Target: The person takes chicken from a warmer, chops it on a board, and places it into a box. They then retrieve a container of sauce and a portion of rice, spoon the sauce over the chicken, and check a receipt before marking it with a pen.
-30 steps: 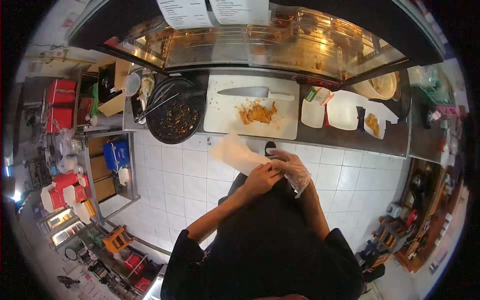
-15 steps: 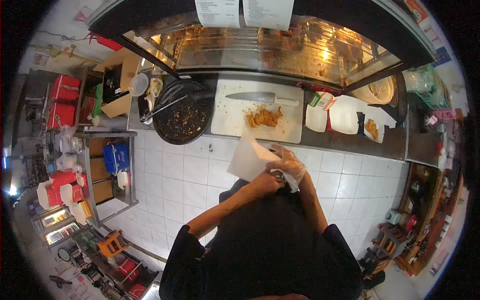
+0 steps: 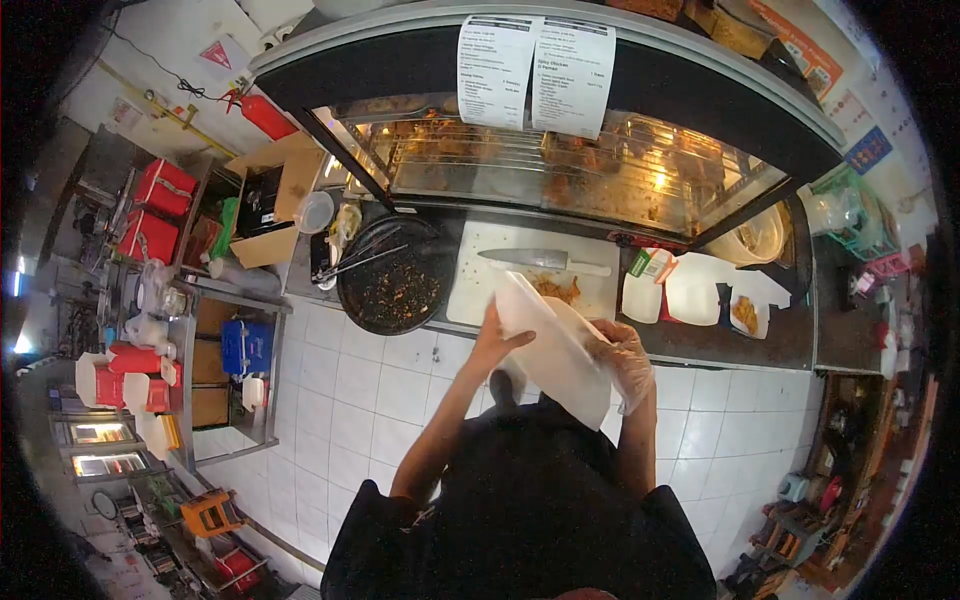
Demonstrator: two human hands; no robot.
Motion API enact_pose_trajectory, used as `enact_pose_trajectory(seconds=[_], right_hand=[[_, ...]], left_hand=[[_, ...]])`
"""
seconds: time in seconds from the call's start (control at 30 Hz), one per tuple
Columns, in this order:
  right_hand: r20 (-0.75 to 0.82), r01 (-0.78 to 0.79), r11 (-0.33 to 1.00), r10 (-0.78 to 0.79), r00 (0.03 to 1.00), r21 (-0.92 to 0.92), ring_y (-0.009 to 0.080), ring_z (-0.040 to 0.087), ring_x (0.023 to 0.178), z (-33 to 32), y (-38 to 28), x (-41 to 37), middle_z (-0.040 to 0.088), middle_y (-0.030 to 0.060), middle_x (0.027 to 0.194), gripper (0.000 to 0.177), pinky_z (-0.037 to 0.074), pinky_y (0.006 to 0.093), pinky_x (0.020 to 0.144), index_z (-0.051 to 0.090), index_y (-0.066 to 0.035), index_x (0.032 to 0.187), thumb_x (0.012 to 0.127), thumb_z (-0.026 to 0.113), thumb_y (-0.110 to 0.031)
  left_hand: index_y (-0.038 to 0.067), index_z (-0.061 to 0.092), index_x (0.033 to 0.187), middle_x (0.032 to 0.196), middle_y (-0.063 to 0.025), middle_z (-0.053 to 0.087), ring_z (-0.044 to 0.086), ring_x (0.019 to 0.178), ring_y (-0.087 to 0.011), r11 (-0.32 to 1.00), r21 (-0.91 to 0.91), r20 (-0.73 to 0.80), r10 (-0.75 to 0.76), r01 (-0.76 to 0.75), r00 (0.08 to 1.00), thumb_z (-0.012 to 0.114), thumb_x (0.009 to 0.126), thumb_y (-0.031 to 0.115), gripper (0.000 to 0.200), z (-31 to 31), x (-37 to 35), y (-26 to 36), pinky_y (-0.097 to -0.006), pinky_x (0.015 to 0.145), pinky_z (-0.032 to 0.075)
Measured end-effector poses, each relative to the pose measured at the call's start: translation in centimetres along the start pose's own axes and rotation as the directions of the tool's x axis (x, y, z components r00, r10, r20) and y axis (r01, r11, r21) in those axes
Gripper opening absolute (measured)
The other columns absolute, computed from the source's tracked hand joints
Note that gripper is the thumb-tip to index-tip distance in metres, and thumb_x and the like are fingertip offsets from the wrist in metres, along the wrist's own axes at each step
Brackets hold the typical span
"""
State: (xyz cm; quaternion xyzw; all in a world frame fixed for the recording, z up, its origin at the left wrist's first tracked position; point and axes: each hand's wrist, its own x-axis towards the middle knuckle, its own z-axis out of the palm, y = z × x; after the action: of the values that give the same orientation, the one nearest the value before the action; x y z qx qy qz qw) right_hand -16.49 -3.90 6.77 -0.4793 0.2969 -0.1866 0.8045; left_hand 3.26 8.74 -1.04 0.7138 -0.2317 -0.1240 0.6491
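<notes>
A white piece of paper (image 3: 555, 350) with two layers showing is held up in front of my body, overlapping the near edge of the cutting board in this view. My left hand (image 3: 493, 345), bare, grips its left edge with the thumb across the front. On the right side my right hand (image 3: 628, 365), in a clear plastic glove, has its fingers curled around the paper. Beyond it lies the white cutting board (image 3: 480, 290), bearing a knife (image 3: 530, 259) with a white handle and chopped, browned fried food (image 3: 556, 287), partly hidden by the paper.
Left of the board sits a round black tray (image 3: 390, 300) with crumbs and tongs (image 3: 365, 262). To the right stand open white boxes (image 3: 690, 290), one holding a browned piece (image 3: 745, 314). A lit glass food warmer (image 3: 590, 180) with two printed receipts (image 3: 570, 75) rises behind.
My left hand has moved left and away from the right one, and the paper is now raised and spread between both hands. The camera view has tilted upward, showing more of the warmer.
</notes>
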Motion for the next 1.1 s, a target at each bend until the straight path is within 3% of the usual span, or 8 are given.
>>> enact_pose_trajectory(seconds=[0.03,0.07,0.2,0.4,0.6,0.67,0.77,1.1], right_hand=[[0.000,0.003,1.000,-0.003,1.000,-0.004,0.0091,0.061,0.078,0.1,-0.5,-0.2,0.067,0.0023,0.091,0.035,0.050,0.0237,0.071,0.064,0.002,0.113,0.083,0.073,-0.015],[-0.065,0.032,0.999,-0.030,0.997,0.017,0.0101,0.061,0.080,0.2,-1.0,-0.2,0.067,0.0036,0.094,0.039,0.050,0.0239,0.072,0.062,0.002,0.115,0.080,0.072,-0.012],[-0.276,0.157,0.987,-0.142,0.951,0.033,0.0115,0.060,0.083,-0.4,0.0,-0.7,0.067,0.0053,0.100,0.048,0.049,0.0243,0.073,0.058,0.002,0.123,0.076,0.068,-0.001],[-0.466,0.079,0.995,-0.045,0.884,0.053,0.0083,0.057,0.070,-4.2,4.9,-0.9,0.066,0.0003,0.084,0.021,0.045,0.0221,0.066,0.068,0.000,0.100,0.079,0.071,-0.003],[-0.428,0.140,0.988,-0.156,0.890,-0.068,0.0078,0.055,0.070,-6.5,7.7,0.1,0.064,-0.0004,0.081,0.007,0.045,0.0218,0.066,0.069,-0.002,0.088,0.083,0.071,-0.005],[-0.506,0.075,0.993,-0.111,0.855,-0.092,0.0081,0.056,0.072,-6.1,7.3,0.5,0.064,-0.0005,0.081,0.007,0.045,0.0224,0.067,0.068,-0.002,0.089,0.083,0.070,-0.005],[-0.520,0.205,0.975,-0.219,0.826,-0.084,0.0079,0.054,0.069,-5.3,6.6,0.7,0.062,-0.0006,0.078,0.013,0.044,0.0222,0.063,0.065,-0.003,0.094,0.083,0.071,-0.004],[-0.496,0.320,0.930,-0.367,0.787,-0.182,0.0073,0.057,0.075,-4.5,3.0,-0.8,0.063,0.0017,0.086,0.019,0.046,0.0208,0.067,0.061,-0.003,0.100,0.083,0.069,-0.001]], left_hand=[[-0.001,0.063,0.114,0.106,-0.0114,0.068,0.062,0.103,-0.0213,0.951,-0.095,0.342,-0.246,0.293,0.907,0.074,0.082,0.016,0.038,-0.9,0.8,0.0,-0.0365,0.096,0.044],[-0.003,0.064,0.112,0.106,-0.0114,0.068,0.062,0.100,-0.0181,0.817,-0.079,0.655,-0.390,0.572,0.647,0.073,0.085,0.018,0.035,-1.4,1.2,0.1,-0.0345,0.089,0.048],[-0.003,0.066,0.107,0.096,-0.0083,0.070,0.064,0.086,-0.0142,0.791,-0.211,0.497,-0.418,0.574,0.760,0.068,0.089,0.017,0.026,-1.7,1.2,-1.2,-0.0299,0.080,0.050],[-0.003,0.068,0.102,0.087,-0.0057,0.069,0.063,0.075,-0.0107,0.791,-0.131,0.449,-0.490,0.598,0.747,0.067,0.091,0.022,0.027,-3.2,0.2,-1.1,-0.0265,0.066,0.050],[-0.002,0.069,0.099,0.083,-0.0031,0.069,0.060,0.072,-0.0063,0.862,0.047,0.309,-0.493,0.505,0.813,0.069,0.090,0.021,0.024,-4.1,0.4,1.3,-0.0242,0.063,0.047],[0.000,0.069,0.093,0.085,-0.0016,0.068,0.058,0.073,-0.0053,0.802,-0.266,0.252,-0.478,0.535,0.841,0.067,0.091,0.017,0.018,-3.6,0.2,1.0,-0.0221,0.065,0.045],[-0.001,0.069,0.090,0.086,-0.0026,0.069,0.059,0.075,-0.0064,0.770,-0.241,0.263,-0.535,0.591,0.803,0.068,0.090,0.014,0.015,-4.7,0.4,1.5,-0.0228,0.067,0.046],[0.005,0.055,0.110,0.072,0.0054,0.054,0.043,0.061,-0.0010,0.935,-0.331,0.135,-0.089,0.129,0.987,0.066,0.089,0.000,0.024,-5.5,-0.3,3.6,-0.0177,0.055,0.031]])
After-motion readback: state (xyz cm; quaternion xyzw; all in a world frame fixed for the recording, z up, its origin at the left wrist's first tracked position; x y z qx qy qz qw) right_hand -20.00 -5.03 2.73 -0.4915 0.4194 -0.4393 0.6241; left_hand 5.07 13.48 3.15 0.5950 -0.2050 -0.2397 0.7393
